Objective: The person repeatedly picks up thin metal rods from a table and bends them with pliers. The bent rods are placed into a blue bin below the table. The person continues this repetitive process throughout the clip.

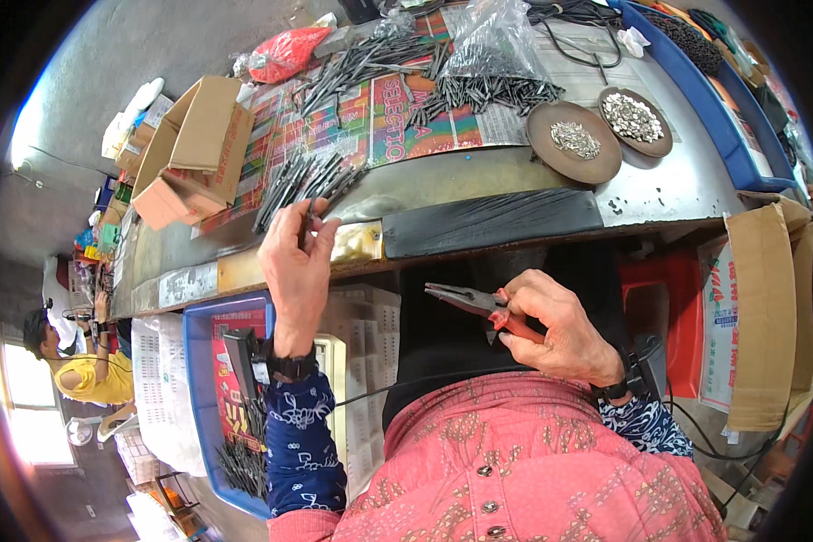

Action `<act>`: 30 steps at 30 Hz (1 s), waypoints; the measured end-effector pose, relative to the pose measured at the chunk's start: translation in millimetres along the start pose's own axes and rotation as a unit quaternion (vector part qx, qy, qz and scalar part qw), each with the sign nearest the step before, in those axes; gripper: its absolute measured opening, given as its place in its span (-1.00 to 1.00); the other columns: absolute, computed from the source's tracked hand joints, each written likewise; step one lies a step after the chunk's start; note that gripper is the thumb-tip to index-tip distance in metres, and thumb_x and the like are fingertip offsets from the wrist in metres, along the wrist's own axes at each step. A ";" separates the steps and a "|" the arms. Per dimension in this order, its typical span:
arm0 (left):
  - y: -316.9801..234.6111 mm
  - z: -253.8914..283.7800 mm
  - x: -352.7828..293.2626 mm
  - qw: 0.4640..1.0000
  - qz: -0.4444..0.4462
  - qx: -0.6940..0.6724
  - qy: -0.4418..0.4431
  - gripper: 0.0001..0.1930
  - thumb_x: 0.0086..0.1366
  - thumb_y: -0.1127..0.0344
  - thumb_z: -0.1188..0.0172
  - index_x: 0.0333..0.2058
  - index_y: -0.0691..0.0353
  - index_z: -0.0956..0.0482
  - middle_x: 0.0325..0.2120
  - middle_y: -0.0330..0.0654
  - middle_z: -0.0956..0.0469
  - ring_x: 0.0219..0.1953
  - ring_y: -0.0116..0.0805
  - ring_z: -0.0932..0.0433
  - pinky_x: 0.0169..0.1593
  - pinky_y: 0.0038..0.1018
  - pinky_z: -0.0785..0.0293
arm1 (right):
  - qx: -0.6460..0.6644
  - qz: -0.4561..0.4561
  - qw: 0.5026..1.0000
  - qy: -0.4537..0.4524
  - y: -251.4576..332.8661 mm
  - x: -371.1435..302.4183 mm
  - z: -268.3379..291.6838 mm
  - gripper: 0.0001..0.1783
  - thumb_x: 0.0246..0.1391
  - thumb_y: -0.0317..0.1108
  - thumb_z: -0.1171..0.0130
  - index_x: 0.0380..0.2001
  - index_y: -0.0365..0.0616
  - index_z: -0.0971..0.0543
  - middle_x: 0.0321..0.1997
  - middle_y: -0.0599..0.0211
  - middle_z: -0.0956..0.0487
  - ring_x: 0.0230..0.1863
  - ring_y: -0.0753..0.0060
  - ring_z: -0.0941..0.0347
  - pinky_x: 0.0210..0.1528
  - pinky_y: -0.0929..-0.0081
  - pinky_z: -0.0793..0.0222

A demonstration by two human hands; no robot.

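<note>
My right hand [558,330] is closed around the red handles of a pair of pliers [468,296], held over my lap with the metal jaws toward the left. The jaws look nearly together, with nothing visible between them. At the table's front edge, my left hand [296,269] pinches what looks like the end of a thin black strip; the fingers partly hide it. Those fingertips are beside a small pile of black strips [303,185]. Farther right on the tabletop are two brown round dishes [545,163] holding small silvery metal pieces [575,140].
More black strips [366,68] lie toward the back, beside a clear plastic bag [492,45]. An open cardboard box [210,122] stands at left; a blue tray [696,99] borders the right. Below are a blue bin [192,361] and another carton [763,316]. A person in yellow [99,378] sits far left.
</note>
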State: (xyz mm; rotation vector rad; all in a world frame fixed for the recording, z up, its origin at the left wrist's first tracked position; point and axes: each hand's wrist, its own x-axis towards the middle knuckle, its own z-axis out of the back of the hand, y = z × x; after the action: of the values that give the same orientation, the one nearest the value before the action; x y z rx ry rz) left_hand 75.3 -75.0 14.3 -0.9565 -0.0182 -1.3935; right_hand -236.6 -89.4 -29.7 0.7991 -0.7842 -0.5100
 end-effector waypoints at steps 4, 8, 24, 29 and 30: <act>20.8 -11.0 24.9 0.997 -0.018 0.078 0.004 -0.78 0.20 0.49 -0.34 -0.15 0.29 -0.65 -0.38 -0.07 -0.53 -0.40 -0.21 -0.56 -0.29 -0.35 -0.48 | -0.016 0.019 1.000 -0.002 -6.1 0.1 -3.4 -0.78 -0.19 -0.55 -0.33 -0.42 -0.21 -0.52 -0.30 0.19 -0.50 -0.27 0.09 -0.45 -0.22 0.26 -0.41; 30.8 -18.1 34.7 0.976 -0.082 0.201 0.017 -0.82 0.26 0.38 -0.30 -0.17 0.23 -0.63 -0.30 -0.03 -0.55 -0.31 0.08 -0.58 -0.26 -0.16 -0.50 | -0.009 0.005 1.000 0.004 -9.6 1.0 -4.4 -0.81 -0.18 -0.55 -0.33 -0.43 -0.20 -0.54 -0.31 0.21 -0.51 -0.25 0.12 -0.48 -0.21 0.28 -0.43; 26.1 -22.1 36.0 0.976 -0.121 0.175 -0.045 -0.84 0.24 0.53 -0.23 -0.21 0.24 -0.52 -0.32 -0.01 -0.57 -0.33 0.10 -0.59 -0.30 -0.15 -0.50 | -0.014 0.007 1.000 -0.017 -8.0 2.6 -2.0 -0.81 -0.20 -0.58 -0.33 -0.46 -0.17 -0.54 -0.32 0.23 -0.52 -0.25 0.12 -0.50 -0.22 0.27 -0.46; -22.9 -5.9 5.3 0.995 0.035 -0.092 -0.006 -0.95 0.35 0.53 -0.20 -0.24 0.38 -0.57 -0.52 -0.22 -0.61 -0.51 -0.64 -0.46 -0.42 -0.61 -0.32 | -0.094 0.052 0.992 -0.066 3.6 8.1 5.3 -0.76 -0.21 -0.57 -0.39 -0.44 -0.14 -0.54 -0.27 0.25 -0.52 -0.25 0.14 -0.48 -0.25 0.28 -0.39; -34.2 0.8 -4.8 0.986 0.076 -0.140 0.048 -0.93 0.39 0.50 -0.18 -0.21 0.38 -0.58 -0.46 -0.26 -0.65 -0.55 -0.66 -0.42 -0.47 -0.66 -0.26 | -0.120 0.064 0.988 -0.076 5.8 9.5 6.6 -0.75 -0.22 -0.57 -0.40 -0.44 -0.13 -0.54 -0.26 0.25 -0.52 -0.25 0.15 -0.47 -0.25 0.29 -0.37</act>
State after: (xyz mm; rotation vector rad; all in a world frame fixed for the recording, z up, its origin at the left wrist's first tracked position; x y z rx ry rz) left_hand 46.4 -66.6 31.2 -1.0962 0.3243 -1.3190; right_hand -235.2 -95.1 -18.2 0.4873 -0.8889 -0.5434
